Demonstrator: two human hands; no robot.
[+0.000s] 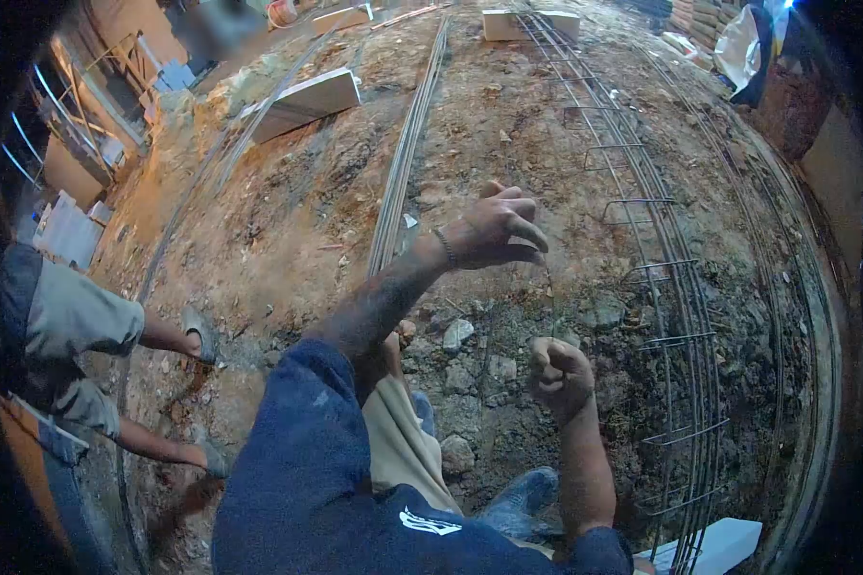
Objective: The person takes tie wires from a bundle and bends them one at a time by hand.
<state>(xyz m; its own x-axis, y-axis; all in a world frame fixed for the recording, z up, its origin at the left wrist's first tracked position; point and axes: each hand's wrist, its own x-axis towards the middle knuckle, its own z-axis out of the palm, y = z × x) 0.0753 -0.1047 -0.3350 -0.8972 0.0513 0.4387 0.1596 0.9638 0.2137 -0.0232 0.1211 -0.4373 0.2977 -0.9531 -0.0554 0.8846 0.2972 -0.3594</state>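
Note:
A thin wire [550, 305] runs roughly upright between my two hands. My left hand [504, 228], with a bracelet at the wrist, pinches its upper end between thumb and fingers. Lower down, my right hand [560, 372] is closed around the lower end. Just right of both hands lies a long rebar cage [669, 297] of parallel bars with square stirrups, and neither hand touches it. Beneath the hands is rough, stony ground [508, 326].
A bundle of long bars [408, 158] lies left of centre. Pale blocks sit at the upper left [307, 103], top [530, 26] and lower right [714, 546]. Another person's legs [96, 326] stand at the left. A loose stone [458, 333] lies near my hands.

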